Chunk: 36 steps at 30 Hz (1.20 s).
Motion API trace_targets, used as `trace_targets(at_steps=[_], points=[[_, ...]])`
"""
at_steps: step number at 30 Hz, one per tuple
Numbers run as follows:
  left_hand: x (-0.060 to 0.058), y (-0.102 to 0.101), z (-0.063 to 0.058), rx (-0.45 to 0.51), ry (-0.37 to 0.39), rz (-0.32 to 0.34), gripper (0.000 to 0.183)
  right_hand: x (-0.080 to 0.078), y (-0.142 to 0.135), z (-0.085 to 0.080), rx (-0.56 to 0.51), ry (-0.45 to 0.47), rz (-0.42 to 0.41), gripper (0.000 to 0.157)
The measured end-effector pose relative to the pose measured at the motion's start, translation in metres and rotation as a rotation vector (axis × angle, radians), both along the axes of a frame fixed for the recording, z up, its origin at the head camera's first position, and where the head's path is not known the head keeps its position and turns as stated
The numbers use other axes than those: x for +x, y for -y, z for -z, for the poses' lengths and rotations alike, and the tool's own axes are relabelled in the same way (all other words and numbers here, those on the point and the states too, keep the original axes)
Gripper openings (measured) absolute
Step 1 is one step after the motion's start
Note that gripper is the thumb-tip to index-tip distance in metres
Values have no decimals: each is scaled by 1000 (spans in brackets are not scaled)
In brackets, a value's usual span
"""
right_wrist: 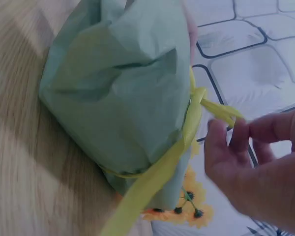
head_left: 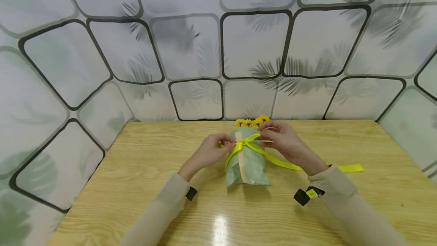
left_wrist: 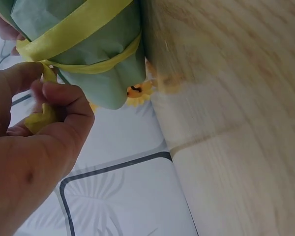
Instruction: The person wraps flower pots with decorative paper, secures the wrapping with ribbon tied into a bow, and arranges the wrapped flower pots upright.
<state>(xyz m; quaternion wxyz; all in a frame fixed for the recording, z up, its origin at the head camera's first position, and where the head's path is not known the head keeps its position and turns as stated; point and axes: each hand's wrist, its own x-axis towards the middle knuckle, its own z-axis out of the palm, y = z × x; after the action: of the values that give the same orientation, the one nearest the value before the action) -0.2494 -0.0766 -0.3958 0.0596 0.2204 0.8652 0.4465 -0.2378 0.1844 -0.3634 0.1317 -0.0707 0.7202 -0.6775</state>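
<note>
A bouquet in green wrapping paper (head_left: 250, 166) lies on the table, its yellow flowers (head_left: 253, 121) pointing to the far edge. Yellow ribbon (right_wrist: 160, 172) goes round its middle and meets in a knot on top. My left hand (head_left: 211, 150) pinches the ribbon close to the knot on the left; in the left wrist view a bit of ribbon (left_wrist: 42, 118) pokes out between the curled fingers. With thumb and fingertips, my right hand (head_left: 281, 139) holds a ribbon loop (right_wrist: 223, 110) up to the right of the knot.
A long ribbon tail (head_left: 351, 167) runs under the right forearm across the wooden table (head_left: 136, 185). Behind the table's far edge stands a patterned wall (head_left: 194, 98). A dark wrist device (head_left: 302, 197) hangs at the right cuff, another (head_left: 191, 193) at the left.
</note>
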Motion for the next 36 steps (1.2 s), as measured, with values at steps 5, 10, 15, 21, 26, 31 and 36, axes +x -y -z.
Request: trace_targets(at_steps=[5,10,15,21,26,31,36], points=[[0,4,3,14,-25,-50,13,-2,5,3,-201,86,-42,12],[0,7,2,6,-57,-66,12,-3,7,5,-172,103,3,14],[0,7,-1,-43,-76,-64,12,-3,6,7,58,-6,26,26],[0,10,-3,-89,-140,-64,14,2,1,5,468,-313,-12,24],[0,12,-5,-134,-220,-25,17,3,-1,6,690,-570,-53,21],[-1,13,-5,-163,-256,2,16,5,-3,6,764,-666,-24,18],[-1,13,-5,-165,-288,17,16,8,-5,4,761,-692,23,19]])
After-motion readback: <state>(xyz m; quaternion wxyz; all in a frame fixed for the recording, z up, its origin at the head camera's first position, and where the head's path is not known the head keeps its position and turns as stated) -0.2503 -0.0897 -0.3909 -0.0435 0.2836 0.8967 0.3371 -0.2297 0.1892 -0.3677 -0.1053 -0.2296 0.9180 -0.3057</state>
